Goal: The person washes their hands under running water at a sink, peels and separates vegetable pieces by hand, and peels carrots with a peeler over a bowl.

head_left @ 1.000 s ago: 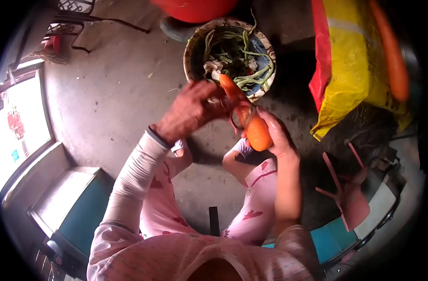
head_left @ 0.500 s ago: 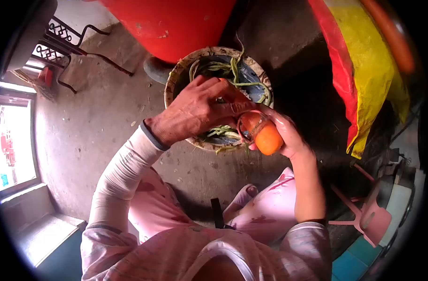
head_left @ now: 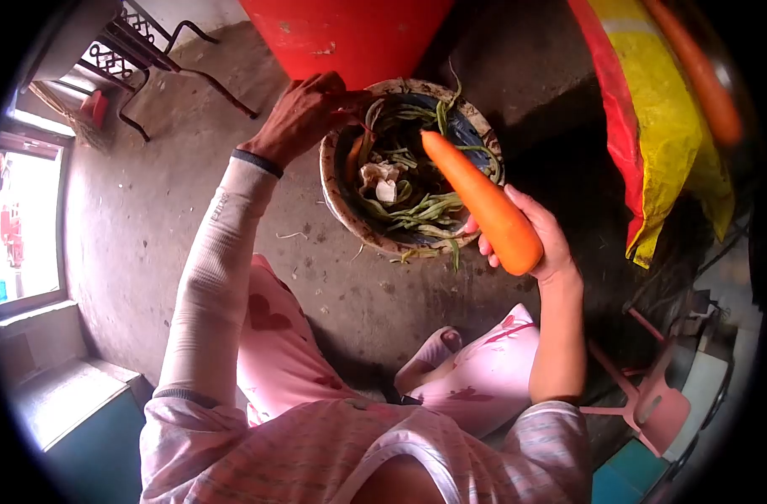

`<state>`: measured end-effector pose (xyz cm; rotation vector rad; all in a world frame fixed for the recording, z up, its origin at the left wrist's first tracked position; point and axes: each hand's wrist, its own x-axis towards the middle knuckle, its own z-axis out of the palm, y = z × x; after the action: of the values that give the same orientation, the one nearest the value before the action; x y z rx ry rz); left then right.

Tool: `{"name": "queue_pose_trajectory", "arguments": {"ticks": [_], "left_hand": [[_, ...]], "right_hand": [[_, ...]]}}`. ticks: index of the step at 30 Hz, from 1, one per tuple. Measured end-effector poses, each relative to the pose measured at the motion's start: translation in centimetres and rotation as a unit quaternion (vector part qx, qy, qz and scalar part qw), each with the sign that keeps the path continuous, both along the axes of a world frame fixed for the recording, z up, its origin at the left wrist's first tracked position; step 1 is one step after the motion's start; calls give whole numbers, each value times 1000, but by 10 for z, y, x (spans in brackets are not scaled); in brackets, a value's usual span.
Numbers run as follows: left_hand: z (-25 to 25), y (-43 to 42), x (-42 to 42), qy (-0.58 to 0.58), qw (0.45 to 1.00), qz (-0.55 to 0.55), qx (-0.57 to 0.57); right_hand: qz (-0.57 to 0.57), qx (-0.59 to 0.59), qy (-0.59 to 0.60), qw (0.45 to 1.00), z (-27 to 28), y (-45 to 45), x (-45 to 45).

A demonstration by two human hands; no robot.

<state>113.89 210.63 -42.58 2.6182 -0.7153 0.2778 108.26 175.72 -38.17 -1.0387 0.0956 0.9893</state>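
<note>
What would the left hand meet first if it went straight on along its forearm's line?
Probably the red container beyond the left hand, though this single view leaves depth unclear.

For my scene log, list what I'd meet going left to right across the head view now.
Bright opening, dark metal frame, left hand, carrot, red-and-yellow bag.

Daylight glares through a framed opening (head_left: 26,223) at the left; around me the grey floor (head_left: 173,168) is spotted with stains. Dark metal furniture (head_left: 152,55) stands near a pale wall (head_left: 194,10), a pink chair (head_left: 673,403) well apart.
</note>
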Motion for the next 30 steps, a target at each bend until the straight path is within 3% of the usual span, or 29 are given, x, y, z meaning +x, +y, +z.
{"name": "queue_pose_trajectory", "arguments": {"ticks": [3, 6, 9, 11, 14, 15, 21, 24, 27, 30], "left_hand": [[12, -14, -8, -43, 999, 5, -4], [30, -55, -25, -25, 986, -96, -131], [49, -88, -53, -107, 970, -198, -93], [52, -95, -61, -103, 975, -186, -69], [48, -80, -44, -136, 969, -196, -67], [44, -73, -34, -88, 970, -189, -124], [11, -15, 1, -109, 993, -41, -4], [14, -20, -2, -131, 990, -8, -45], [40, -59, -21, -72, 975, -125, -172], [60, -92, -57, -78, 979, -179, -58]], "right_hand": [[-86, -12, 20, 996, 7, 5, -6], [-125, -30, 29, 991, 2, 8, -6], [-153, -9, 61, 986, -2, 17, -7], [-174, -4, 71, 982, -2, 21, -9], [-97, 13, 18, 995, 1, 15, -13], [-90, 4, 20, 996, 2, 11, -13], [-55, 2, -1, 998, 3, -3, -8], [-106, -57, 8, 993, 7, 5, -10], [-69, 18, 28, 997, -4, 2, -3], [-79, 26, 11, 996, -5, 8, -7]]}}
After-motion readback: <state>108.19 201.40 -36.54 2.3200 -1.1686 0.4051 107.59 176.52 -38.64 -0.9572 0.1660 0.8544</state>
